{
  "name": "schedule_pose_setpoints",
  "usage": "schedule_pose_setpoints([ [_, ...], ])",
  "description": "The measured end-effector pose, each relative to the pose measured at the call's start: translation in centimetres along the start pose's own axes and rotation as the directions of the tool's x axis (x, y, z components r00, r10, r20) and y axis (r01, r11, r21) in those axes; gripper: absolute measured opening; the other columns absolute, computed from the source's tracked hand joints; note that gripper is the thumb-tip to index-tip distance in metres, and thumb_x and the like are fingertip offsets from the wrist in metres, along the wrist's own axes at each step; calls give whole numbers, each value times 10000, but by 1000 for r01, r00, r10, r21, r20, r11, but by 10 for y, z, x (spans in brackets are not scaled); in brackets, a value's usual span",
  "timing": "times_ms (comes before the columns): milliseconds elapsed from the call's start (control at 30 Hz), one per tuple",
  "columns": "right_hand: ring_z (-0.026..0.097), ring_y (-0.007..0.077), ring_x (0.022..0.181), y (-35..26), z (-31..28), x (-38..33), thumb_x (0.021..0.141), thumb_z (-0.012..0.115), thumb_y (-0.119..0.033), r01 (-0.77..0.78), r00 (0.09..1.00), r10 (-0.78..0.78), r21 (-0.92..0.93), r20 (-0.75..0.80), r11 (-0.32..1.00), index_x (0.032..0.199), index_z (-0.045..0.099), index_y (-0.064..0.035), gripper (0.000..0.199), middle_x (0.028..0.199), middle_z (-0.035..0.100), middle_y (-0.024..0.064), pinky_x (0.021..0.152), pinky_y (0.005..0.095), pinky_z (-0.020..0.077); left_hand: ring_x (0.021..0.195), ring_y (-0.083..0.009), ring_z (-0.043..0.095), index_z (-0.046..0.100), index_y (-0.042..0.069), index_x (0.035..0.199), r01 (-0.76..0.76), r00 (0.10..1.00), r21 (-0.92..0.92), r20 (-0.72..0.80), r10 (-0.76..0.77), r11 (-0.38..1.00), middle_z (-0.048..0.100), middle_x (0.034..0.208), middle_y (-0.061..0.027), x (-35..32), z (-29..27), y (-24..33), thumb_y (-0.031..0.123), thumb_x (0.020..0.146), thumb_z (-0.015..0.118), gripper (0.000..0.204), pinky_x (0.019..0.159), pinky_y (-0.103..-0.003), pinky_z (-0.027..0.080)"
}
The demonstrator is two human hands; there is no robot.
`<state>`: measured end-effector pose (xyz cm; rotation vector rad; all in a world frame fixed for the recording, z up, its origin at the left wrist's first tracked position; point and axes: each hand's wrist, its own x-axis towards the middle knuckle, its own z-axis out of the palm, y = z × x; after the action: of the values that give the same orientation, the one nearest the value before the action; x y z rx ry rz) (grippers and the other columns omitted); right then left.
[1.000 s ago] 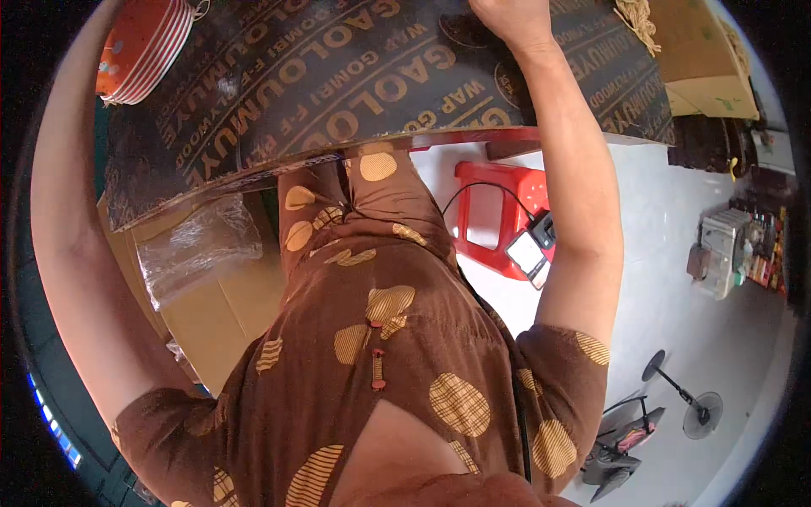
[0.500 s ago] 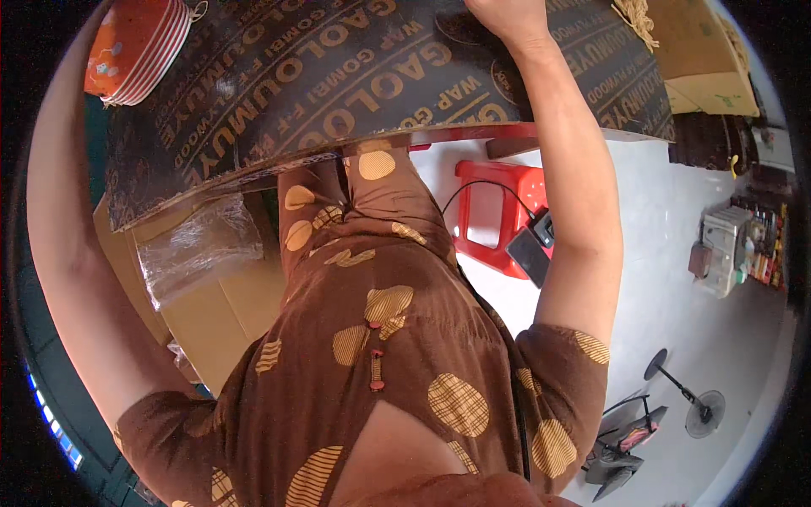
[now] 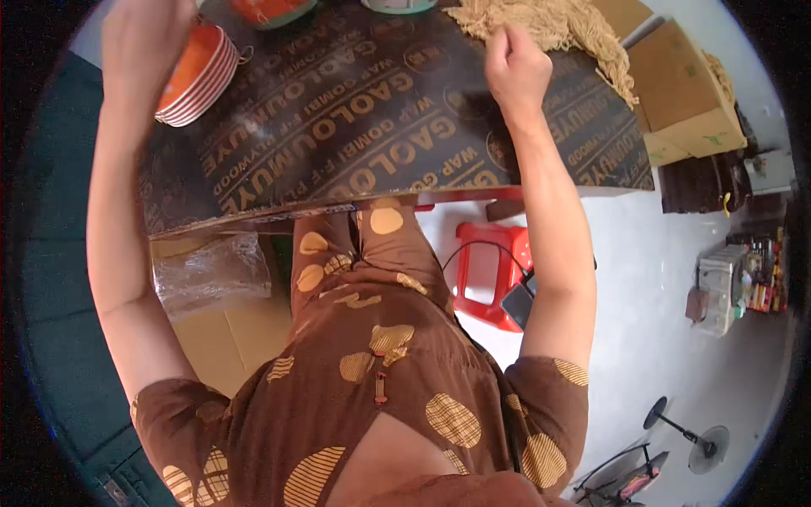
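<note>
My right hand [image 3: 519, 74] is raised over the black printed board [image 3: 338, 127], its fingers curled into a pinch. Whatever may be between them is too small or hidden to make out. A loose bundle of beige strings [image 3: 557, 25] lies just beyond it. My left hand [image 3: 145, 29] is at the upper left, its fingers hidden beyond the top edge and behind the hand. Beside its wrist is a stack of orange pieces [image 3: 198, 76] with red-and-white striped edges and a small string loop. An orange-red item in a green-rimmed bowl [image 3: 274, 13] sits at the far edge.
A pale round container [image 3: 397, 5] stands at the board's far side. Cardboard boxes [image 3: 688, 93] are at the right, and another plastic-wrapped carton [image 3: 211, 279] is under the board at left. A red stool [image 3: 486, 279] stands below, with a dark device on it.
Both hands have come back toward me into view; the left hand was out of frame. The view has shifted, showing more of the board's far side, including the string bundle and bowl.
</note>
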<state>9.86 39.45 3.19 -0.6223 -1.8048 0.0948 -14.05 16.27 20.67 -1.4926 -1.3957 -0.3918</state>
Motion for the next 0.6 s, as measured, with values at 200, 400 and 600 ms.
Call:
schedule_pose_setpoints([
  [200,635,361,702,17,-10,6,881,551,-145,-129,987,120,-90,-103,988,854,603,-59,103,764,644,171,621,440,492,921,-375,593,541,4,1021,133,981,-238,173,-93,962,581,987,-185,-25,-29,53,-34,814,541,210,767,-402,488],
  [400,590,367,754,42,-18,11,863,567,-148,-116,992,98,-260,-82,959,839,629,-44,123,793,641,150,687,471,451,852,-377,573,524,-22,979,190,950,-392,305,-68,900,529,918,-179,-45,-27,75,-84,748,500,240,719,-419,485],
  [600,585,382,744,50,-21,9,857,564,-156,-182,982,190,-369,-13,911,783,630,-44,149,795,646,163,684,489,447,835,-364,564,514,-41,955,204,942,-443,332,-51,873,509,899,-177,-55,-21,81,-89,728,511,232,700,-417,482],
])
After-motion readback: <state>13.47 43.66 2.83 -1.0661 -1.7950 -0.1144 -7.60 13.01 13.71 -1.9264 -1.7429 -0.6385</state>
